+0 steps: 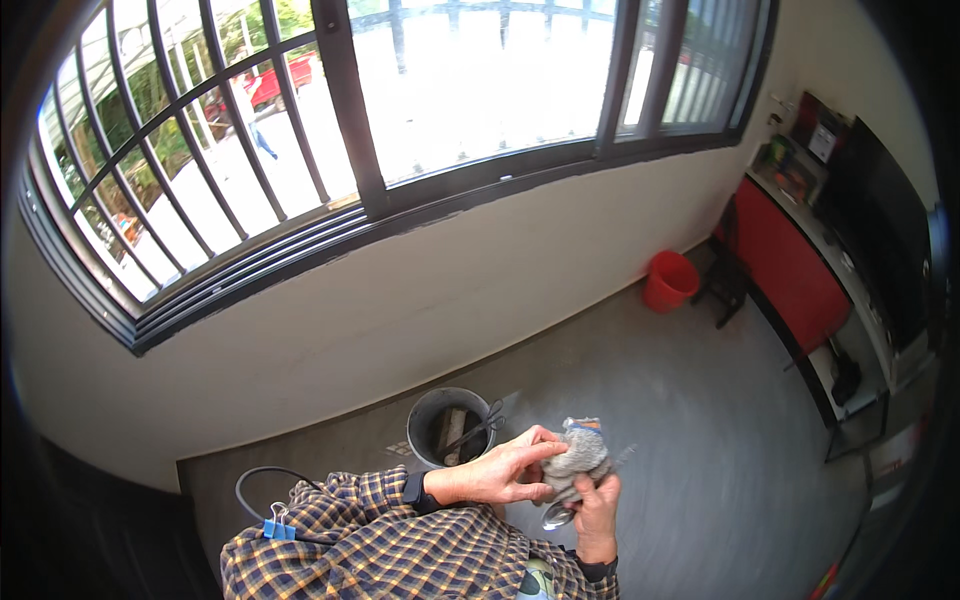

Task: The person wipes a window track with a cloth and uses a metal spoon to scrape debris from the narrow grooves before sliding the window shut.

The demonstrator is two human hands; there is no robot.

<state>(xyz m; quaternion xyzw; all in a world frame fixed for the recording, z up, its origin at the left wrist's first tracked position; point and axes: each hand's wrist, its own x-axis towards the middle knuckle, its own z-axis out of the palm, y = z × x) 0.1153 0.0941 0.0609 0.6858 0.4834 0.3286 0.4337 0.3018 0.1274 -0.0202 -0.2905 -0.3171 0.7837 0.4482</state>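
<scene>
At lower centre, my left hand [510, 467] grips a grey fuzzy cloth [575, 450] with a coloured edge at its top, fingers pressed into it from the left. My right hand [598, 510] grips the same cloth from below right, thumb up. A shiny, rounded metal item [557, 516] pokes out under the cloth beside my right fingers; I cannot make out the rest of it. Just behind my left hand, a grey bucket [420, 420] on the floor holds a pale block [453, 440] and dark items.
Along the wall [400, 280] runs a window [480, 80] with bars at left; a person [250, 120] is outside. To the right are a red bucket [670, 285], a dark stool [718, 290], and a red-fronted desk [790, 270] bearing a black screen [875, 230].
</scene>
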